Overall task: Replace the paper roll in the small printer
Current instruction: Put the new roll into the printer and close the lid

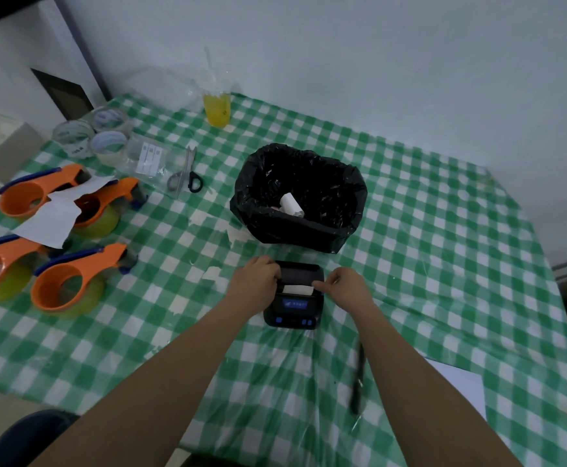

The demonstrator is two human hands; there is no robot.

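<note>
The small black printer is held at both sides of its paper bay: the left hand is curled over the left edge in a closed grip on the printer body, while the right hand is set against the right edge, its thumb and forefinger brought narrow, seemingly pinching at the end of the white paper strip. Whether the strip itself is caught between those fingertips cannot be told. The strip is seen lying across the bay, just ahead of the raised lid, and behind a lit blue display and blue buttons. The printer rests on the tabletop, which is covered with a green and white checked cloth under clear plastic. The step in hand is judged to be the seating of the fresh roll and the drawing out of its leading edge. Next, the strip would need to be kept straight over the front lip while the lid is pressed shut. Just beyond the printer, a bin lined with a black bag is placed, with a white roll core lying inside it. To the far left, orange tape dispensers and scissors are laid out.
</note>
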